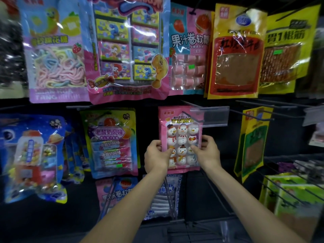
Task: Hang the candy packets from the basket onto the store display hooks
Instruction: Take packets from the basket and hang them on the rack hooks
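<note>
Snowman candy packet [182,135]: pink, upright, top right by a hook [190,116]
Left hand [156,156]: fingers pinching its left edge
Right hand [208,152]: fingers pinching the right edge

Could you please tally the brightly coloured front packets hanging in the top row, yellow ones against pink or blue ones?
Yellow packets: 2
Pink or blue packets: 3
Total: 5
The dark blurred items at both ends of the row are not counted.
</note>
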`<state>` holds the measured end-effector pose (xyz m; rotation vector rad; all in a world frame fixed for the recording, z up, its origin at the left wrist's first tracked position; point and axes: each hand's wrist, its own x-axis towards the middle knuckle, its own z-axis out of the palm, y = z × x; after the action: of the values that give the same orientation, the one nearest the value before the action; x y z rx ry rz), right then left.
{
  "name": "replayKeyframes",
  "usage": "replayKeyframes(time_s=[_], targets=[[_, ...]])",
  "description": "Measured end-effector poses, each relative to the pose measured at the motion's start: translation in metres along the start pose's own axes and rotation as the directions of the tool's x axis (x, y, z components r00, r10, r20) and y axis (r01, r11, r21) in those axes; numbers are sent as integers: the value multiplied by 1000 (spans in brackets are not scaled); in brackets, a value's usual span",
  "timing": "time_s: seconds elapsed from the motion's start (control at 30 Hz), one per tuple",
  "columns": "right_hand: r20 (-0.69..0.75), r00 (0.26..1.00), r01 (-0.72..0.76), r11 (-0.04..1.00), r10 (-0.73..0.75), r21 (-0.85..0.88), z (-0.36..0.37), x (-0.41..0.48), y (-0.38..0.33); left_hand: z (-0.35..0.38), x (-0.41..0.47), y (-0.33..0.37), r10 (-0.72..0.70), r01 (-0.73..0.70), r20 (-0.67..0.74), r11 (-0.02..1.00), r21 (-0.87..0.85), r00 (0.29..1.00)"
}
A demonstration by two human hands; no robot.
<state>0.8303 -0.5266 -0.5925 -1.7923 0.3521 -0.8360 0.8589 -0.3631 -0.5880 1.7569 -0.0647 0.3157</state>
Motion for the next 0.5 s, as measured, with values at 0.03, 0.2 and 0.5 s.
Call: replayKeyframes(time_s=[0.03,0.2,0.5], targets=[[-3,1000,-4,1000,4,1,-1,-1,-1,-1,-1,1,2,-2,4,1000,11,1000],[1,1000,-14,1000,14,-25,-6,-2,0,-10,-7,-3,4,-7,38,997,77,999],[-6,1000,-16,987,15,-158,-34,-28,-2,-49,-29,-4,-87,25,210,959,281,974]])
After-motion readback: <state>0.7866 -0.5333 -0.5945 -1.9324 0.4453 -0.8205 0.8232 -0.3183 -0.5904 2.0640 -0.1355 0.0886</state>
